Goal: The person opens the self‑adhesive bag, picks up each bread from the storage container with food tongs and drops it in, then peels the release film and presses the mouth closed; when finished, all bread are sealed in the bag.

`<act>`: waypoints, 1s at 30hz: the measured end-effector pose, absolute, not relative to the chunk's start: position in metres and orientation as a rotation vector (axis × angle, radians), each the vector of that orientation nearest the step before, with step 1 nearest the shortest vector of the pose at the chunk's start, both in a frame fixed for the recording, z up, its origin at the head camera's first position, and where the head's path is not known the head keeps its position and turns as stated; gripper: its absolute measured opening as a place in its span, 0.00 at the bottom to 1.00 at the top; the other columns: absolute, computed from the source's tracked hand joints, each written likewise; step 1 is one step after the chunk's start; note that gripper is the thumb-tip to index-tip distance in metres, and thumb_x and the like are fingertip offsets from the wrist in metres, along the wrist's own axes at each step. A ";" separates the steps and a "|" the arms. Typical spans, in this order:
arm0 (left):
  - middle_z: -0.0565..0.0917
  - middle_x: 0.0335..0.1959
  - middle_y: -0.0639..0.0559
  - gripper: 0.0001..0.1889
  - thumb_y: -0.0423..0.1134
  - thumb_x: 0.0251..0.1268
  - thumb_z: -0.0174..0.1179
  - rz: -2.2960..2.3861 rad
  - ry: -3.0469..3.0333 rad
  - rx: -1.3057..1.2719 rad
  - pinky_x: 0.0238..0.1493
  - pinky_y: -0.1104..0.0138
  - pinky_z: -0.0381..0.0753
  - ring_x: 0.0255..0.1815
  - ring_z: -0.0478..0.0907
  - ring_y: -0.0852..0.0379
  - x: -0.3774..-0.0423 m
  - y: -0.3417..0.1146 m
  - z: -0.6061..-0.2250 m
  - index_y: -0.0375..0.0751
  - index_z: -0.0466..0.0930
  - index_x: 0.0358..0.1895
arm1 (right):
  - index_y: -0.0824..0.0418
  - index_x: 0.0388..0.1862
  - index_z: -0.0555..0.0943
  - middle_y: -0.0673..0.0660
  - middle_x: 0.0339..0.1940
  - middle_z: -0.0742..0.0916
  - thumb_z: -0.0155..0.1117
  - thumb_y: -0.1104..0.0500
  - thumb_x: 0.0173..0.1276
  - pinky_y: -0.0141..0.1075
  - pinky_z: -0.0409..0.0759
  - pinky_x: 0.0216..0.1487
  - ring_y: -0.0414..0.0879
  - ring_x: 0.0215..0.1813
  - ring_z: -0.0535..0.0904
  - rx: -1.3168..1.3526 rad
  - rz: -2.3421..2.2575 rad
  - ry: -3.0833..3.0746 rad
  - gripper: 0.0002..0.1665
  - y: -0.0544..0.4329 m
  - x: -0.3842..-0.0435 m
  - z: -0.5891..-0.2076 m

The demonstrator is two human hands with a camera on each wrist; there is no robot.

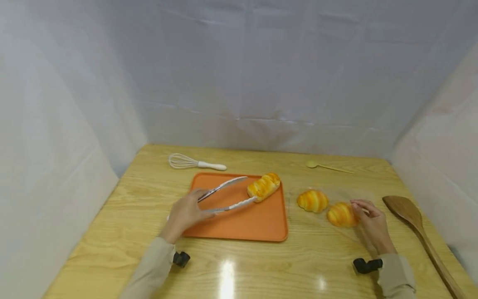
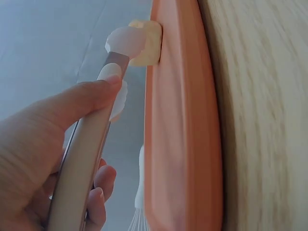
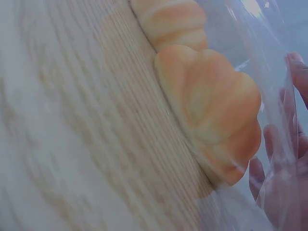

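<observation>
My left hand grips a pair of metal tongs with white scalloped tips, its thumb along one arm and the fingers on the other. The tongs' arms are spread over an orange tray. One tip is right at the end of a long bread roll lying at the tray's far right. With thumb and fingertips, my right hand pinches the edge of a clear plastic bag. Inside the bag are two croissant-shaped rolls, a nearer one beside the hand and another one to its left.
A white-handled whisk lies behind the tray. Toward the back right is a small yellow spoon. A wooden spatula lies along the right side of the wooden table. Pale cloth walls stand around the back and sides.
</observation>
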State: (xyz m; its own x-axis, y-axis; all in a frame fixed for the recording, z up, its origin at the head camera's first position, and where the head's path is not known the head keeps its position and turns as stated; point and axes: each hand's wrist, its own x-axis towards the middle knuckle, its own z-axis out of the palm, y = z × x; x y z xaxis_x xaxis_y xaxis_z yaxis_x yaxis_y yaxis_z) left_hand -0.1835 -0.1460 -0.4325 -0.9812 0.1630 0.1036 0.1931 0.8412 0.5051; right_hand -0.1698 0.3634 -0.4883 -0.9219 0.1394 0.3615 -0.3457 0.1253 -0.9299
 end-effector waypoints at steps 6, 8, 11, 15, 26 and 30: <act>0.80 0.59 0.40 0.39 0.52 0.45 0.76 -0.767 -2.934 -0.223 0.48 0.45 0.80 0.55 0.80 0.39 -0.189 -0.162 -0.440 0.40 0.76 0.63 | 0.58 0.44 0.87 0.38 0.42 0.85 0.56 0.69 0.72 0.17 0.75 0.48 0.28 0.49 0.78 0.211 1.857 -2.055 0.14 0.364 -0.168 -0.488; 0.81 0.57 0.41 0.38 0.51 0.44 0.76 -0.766 -2.922 -0.223 0.47 0.45 0.80 0.53 0.81 0.40 -0.191 -0.164 -0.442 0.40 0.77 0.62 | 0.57 0.43 0.87 0.38 0.42 0.85 0.56 0.70 0.71 0.17 0.76 0.48 0.28 0.49 0.78 0.215 1.862 -2.052 0.15 0.364 -0.168 -0.488; 0.81 0.57 0.41 0.37 0.51 0.45 0.76 -0.788 -2.927 -0.252 0.48 0.45 0.79 0.53 0.80 0.40 -0.193 -0.163 -0.443 0.39 0.78 0.61 | 0.57 0.43 0.88 0.38 0.42 0.85 0.56 0.71 0.71 0.17 0.76 0.47 0.28 0.48 0.79 0.221 1.875 -2.035 0.15 0.363 -0.168 -0.488; 0.80 0.59 0.41 0.37 0.52 0.45 0.75 -0.819 -2.938 -0.303 0.49 0.45 0.79 0.55 0.80 0.40 -0.199 -0.156 -0.444 0.40 0.78 0.62 | 0.58 0.43 0.88 0.38 0.42 0.86 0.56 0.72 0.70 0.17 0.76 0.47 0.29 0.48 0.78 0.224 1.871 -2.020 0.15 0.363 -0.169 -0.487; 0.83 0.51 0.46 0.36 0.51 0.43 0.77 -0.859 -2.916 -0.353 0.44 0.51 0.79 0.46 0.81 0.47 -0.199 -0.137 -0.444 0.42 0.79 0.59 | 0.56 0.43 0.88 0.38 0.42 0.85 0.56 0.72 0.71 0.16 0.75 0.47 0.28 0.48 0.79 0.218 1.849 -2.038 0.17 0.364 -0.169 -0.489; 0.82 0.47 0.47 0.36 0.53 0.42 0.77 -0.813 -2.928 -0.367 0.40 0.53 0.79 0.41 0.80 0.50 -0.200 -0.132 -0.443 0.42 0.80 0.58 | 0.56 0.42 0.88 0.38 0.42 0.85 0.56 0.72 0.70 0.17 0.76 0.47 0.29 0.48 0.79 0.229 1.871 -2.015 0.17 0.365 -0.170 -0.490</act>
